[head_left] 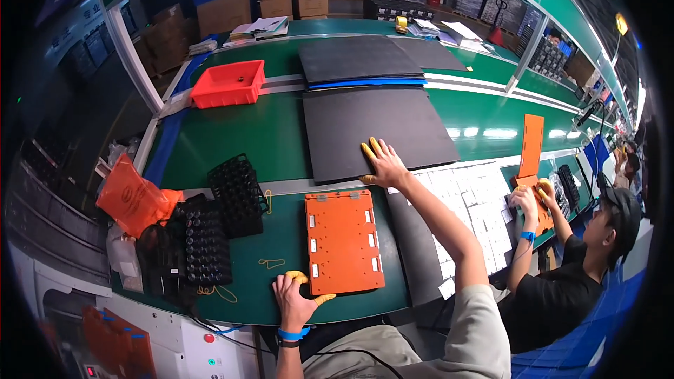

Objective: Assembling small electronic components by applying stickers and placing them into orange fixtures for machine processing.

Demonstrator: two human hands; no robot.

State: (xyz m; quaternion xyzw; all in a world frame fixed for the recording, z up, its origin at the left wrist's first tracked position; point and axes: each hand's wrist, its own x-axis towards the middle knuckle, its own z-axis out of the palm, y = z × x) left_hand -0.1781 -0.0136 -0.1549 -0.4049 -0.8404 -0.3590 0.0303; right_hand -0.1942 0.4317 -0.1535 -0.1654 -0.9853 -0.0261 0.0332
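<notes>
Left hand pinches near corner of orange plate, thumb on top; plate lies flat on green belt, near edge. Right hand spread flat, grasping nothing, pressing near edge of black sheet. I judge: slide sheet level, steady plate. Black trays left, co-worker's orange panel right; open belt between

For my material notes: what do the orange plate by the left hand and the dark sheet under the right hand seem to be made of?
Orange plate: probably rigid moulded plastic, smooth with a slight sheen, with pale rectangular slots. Dark sheet: looks like matte foam or rubber matting, flat, no glare; which one is unclear.
</notes>
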